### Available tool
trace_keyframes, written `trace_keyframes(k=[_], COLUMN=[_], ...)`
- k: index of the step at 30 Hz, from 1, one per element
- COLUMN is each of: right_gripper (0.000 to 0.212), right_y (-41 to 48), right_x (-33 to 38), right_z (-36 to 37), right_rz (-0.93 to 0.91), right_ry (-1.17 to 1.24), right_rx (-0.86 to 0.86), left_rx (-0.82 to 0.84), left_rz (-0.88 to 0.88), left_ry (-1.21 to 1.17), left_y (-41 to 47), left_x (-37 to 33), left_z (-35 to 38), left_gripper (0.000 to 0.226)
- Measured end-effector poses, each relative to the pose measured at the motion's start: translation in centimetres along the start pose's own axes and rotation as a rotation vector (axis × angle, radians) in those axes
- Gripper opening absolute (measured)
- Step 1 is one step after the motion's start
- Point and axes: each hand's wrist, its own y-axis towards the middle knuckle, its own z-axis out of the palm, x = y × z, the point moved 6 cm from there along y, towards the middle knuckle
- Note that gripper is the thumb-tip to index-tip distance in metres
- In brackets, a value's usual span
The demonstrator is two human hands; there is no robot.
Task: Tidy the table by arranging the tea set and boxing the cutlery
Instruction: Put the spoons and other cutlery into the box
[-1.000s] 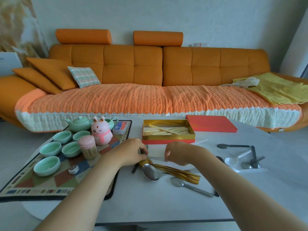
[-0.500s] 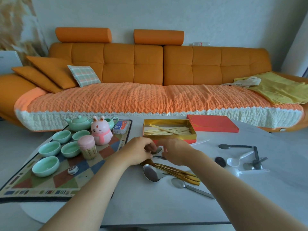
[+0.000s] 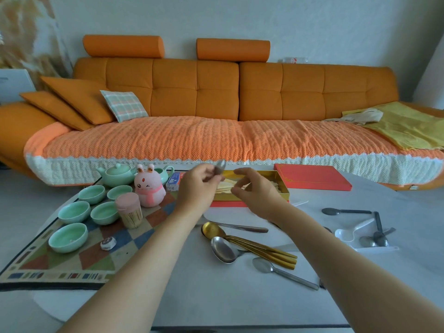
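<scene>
Orange sofa cushions fill the background behind a pale surface (image 3: 240, 296) strewn with cutlery. At its far edge sits an open gold box (image 3: 282, 186) already holding pale flat sticks, its red lid (image 3: 312, 180) lying just to the right. Both hands are raised over the box's near left corner. The left hand (image 3: 199, 186) has its fingers closed around a small metal spoon (image 3: 220, 167), the bowl pointing up and away, above the box's left end. The right hand (image 3: 257, 191) hovers just beside it, fingers loosely curled and holding nothing that can be made out. The box lies directly ahead of and below the spoon, its long axis running left to right, so the spoon probably needs turning crosswise before being laid in; the left hand is nearer the job. More spoons wait on the surface: gold-handled spoons (image 3: 252, 246), a large steel spoon (image 3: 223, 249) and a smaller teaspoon (image 3: 283, 272) nearer the person. Green tea cups (image 3: 74, 212) stand grouped on the patterned mat (image 3: 72, 265) at left.
</scene>
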Motion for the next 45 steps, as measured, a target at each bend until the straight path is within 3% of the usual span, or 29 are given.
trace_keyframes(k=[3, 9, 12, 14, 17, 19, 23, 29, 32, 35, 41, 45], right_gripper=[0.040, 0.013, 0.016, 0.018, 0.020, 0.019, 0.017, 0.024, 0.019, 0.027, 0.020, 0.019], right_y=[0.3, 1.9, 3.0, 3.5, 4.1, 4.4, 5.5, 7.4, 8.3, 9.0, 9.3, 10.2], right_x=[0.5, 0.3, -2.0, -3.4, -4.8, -5.2, -5.1, -6.2, -5.6, -4.8, -5.7, -5.4], right_z=[0.6, -0.8, -2.8, -3.7, -3.2, -2.5, -2.9, -1.5, -1.7, -1.8, 0.0, 0.1], right_rz=[0.044, 0.095, 0.145, 0.186, 0.192, 0.176, 0.155, 0.179, 0.148, 0.062, 0.075, -0.009], right_ry=[0.151, 0.368, 0.113, -0.085, -0.330, -0.401, -0.355, -0.695, -0.750, -0.825, -0.752, -0.785], right_rx=[0.070, -0.027, -0.101, -0.097, 0.062, 0.155, 0.110, 0.304, 0.256, 0.184, 0.383, 0.325], left_rx=[-0.024, 0.029, -0.024, -0.033, 0.069, 0.227, 0.410, 0.400, 0.411, 0.429, 0.537, 0.528], left_rz=[-0.235, -0.304, -0.325, -0.241, 0.167, 0.371, 0.396, 0.374, 0.363, 0.350, 0.320, 0.292], left_ry=[-0.404, -0.525, -0.313, -0.094, 0.390, 0.570, 0.648, 0.722, 0.708, 0.689, 0.771, 0.743], left_y=[0.4, 1.4, 2.2, 2.4, 2.6, 2.3, 1.8, 2.1, 2.2, 2.5, 3.1, 3.2], left_x=[0.6, 0.8, 2.4, 3.3, 2.9, 2.7, 4.1, 4.9, 5.2, 5.3, 5.1, 5.2], left_z=[0.8, 3.2, 3.4, 3.0, 3.7, 5.2, 7.3, 7.1, 7.0, 7.1, 7.6, 7.7], left_gripper=[0.021, 0.021, 0.028, 0.040, 0.036, 0.032, 0.035, 0.040, 0.043, 0.045, 0.055, 0.051])
